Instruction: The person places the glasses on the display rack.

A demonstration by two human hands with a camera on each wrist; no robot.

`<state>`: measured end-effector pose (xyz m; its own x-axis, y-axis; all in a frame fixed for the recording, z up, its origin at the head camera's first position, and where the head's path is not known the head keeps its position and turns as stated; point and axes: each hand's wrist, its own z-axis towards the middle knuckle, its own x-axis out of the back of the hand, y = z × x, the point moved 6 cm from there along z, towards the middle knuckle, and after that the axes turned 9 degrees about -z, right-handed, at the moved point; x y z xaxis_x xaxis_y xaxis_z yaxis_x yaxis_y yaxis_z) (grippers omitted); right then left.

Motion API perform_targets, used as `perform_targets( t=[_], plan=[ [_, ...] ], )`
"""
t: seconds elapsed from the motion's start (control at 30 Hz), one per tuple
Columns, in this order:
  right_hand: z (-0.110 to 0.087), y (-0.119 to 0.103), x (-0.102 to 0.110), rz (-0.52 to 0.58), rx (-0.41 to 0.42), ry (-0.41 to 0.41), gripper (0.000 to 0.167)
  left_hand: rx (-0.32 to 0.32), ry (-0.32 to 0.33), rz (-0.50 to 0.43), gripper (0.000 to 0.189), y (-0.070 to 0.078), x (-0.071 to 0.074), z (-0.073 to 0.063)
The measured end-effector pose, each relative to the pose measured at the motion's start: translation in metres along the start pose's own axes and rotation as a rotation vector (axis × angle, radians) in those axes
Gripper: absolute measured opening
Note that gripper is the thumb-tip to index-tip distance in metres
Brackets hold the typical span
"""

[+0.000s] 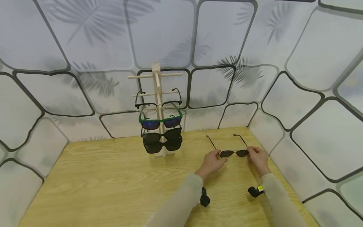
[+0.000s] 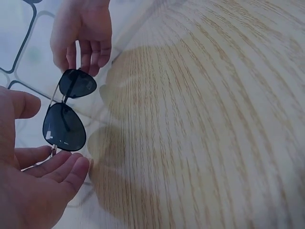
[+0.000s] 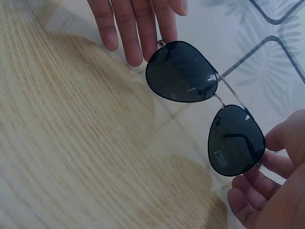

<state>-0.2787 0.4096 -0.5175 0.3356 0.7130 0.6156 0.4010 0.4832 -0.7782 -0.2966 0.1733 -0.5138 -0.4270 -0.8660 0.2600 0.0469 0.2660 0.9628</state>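
A pair of aviator sunglasses point(image 1: 233, 153) with dark lenses and a thin metal bridge is at the right of the table, its temples unfolded and pointing to the back wall. At its left hinge, my left hand point(image 1: 212, 162) touches the frame with nearly straight fingers; the thumb stands apart from the lens in the left wrist view. My right hand point(image 1: 258, 159) pinches the other hinge between thumb and fingers, beside the lens with small pale print point(image 3: 237, 140). Both lenses face me.
Left of my hands stands a wooden display rack point(image 1: 157, 82) holding black-topped clear glasses point(image 1: 147, 105), green-framed sunglasses point(image 1: 161, 120) and dark sunglasses point(image 1: 153, 147) below. Patterned cloth walls point(image 1: 170, 34) enclose the wood-grain table point(image 1: 107, 183) at the back and sides.
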Motion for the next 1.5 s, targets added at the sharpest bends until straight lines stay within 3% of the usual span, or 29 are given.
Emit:
perform_targets(
  t=[0.5,0.73,1.27,1.5],
  plan=[
    [-0.006,-0.010,0.001,0.102,0.041,-0.029,0.053,-0.011,0.094,-0.118,0.057,-0.001,0.008,-0.003],
    [-0.007,-0.018,0.004,0.161,0.044,-0.017,0.051,-0.074,0.136,-0.167,0.049,0.005,0.015,-0.005],
    [-0.017,-0.042,0.013,0.220,0.072,-0.042,0.050,-0.224,0.284,-0.106,0.030,0.031,0.033,-0.012],
    [-0.024,-0.057,0.016,0.225,0.108,-0.051,0.051,-0.237,0.333,-0.127,0.029,0.039,0.043,-0.015]
  ],
)
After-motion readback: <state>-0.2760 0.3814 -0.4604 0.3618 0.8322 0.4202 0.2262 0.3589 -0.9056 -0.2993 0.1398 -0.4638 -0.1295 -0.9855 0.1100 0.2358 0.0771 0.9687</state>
